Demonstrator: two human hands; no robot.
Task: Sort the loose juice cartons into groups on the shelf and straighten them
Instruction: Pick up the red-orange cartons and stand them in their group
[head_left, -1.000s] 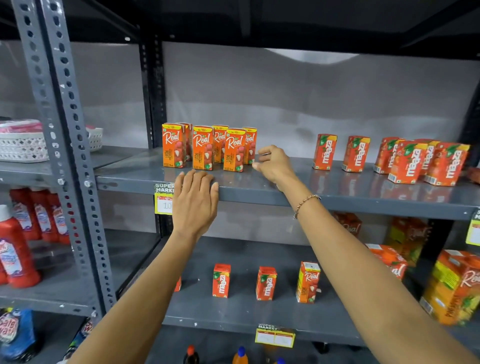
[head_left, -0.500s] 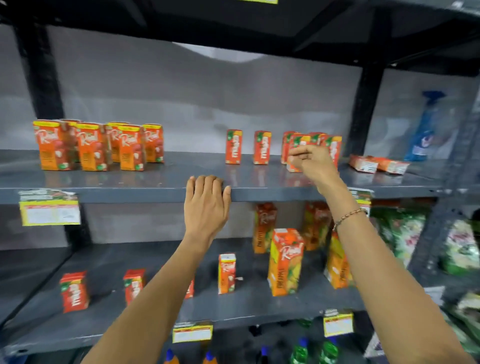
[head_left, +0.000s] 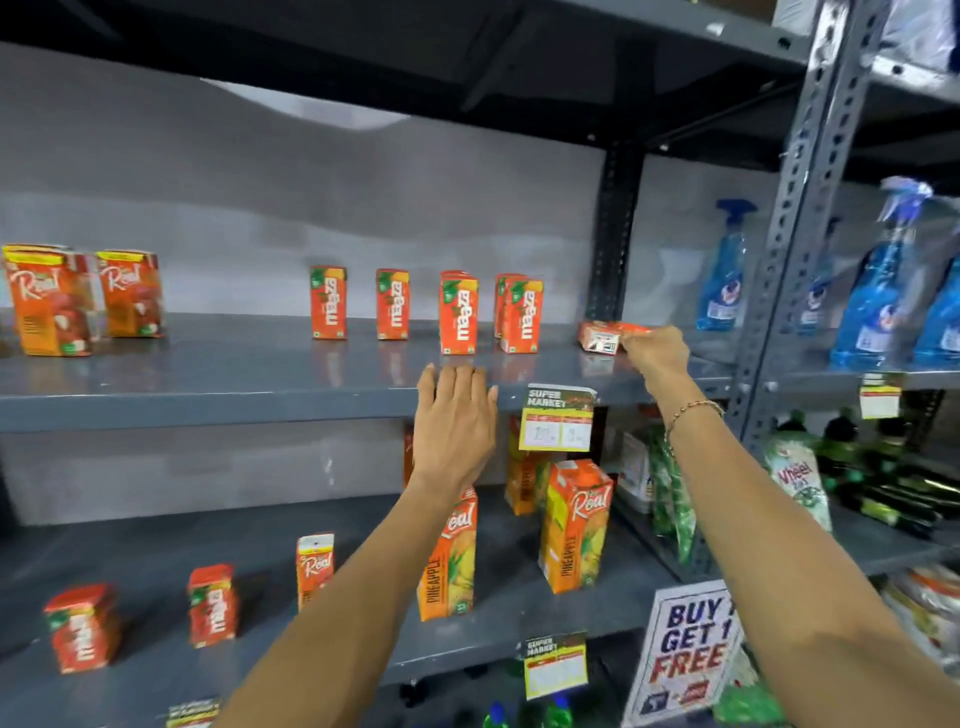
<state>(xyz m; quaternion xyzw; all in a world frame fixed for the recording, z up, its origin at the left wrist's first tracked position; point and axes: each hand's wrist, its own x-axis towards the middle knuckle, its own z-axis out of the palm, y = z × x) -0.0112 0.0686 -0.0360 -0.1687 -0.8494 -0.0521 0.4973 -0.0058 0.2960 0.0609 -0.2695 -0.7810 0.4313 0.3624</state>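
The right hand (head_left: 655, 354) grips a toppled carton (head_left: 602, 335) lying on the shelf (head_left: 218, 384). The left hand (head_left: 455, 415) rests flat and open on the shelf edge, below the upright cartons (head_left: 459, 313).

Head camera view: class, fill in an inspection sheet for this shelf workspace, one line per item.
Surface: grey metal upper shelf, mostly bare at the front.
Job's things: Maaza cartons upright and unevenly spaced; Real cartons grouped far left; one fallen carton lying flat at the right end.
Clutter: price tag on the shelf edge; promo sign below.
Hands: left hand flat on the shelf edge; right hand gripping the fallen carton.
Cables: nothing seen.
Surroundings: blue spray bottles on the next rack; pineapple cartons on the lower shelf.
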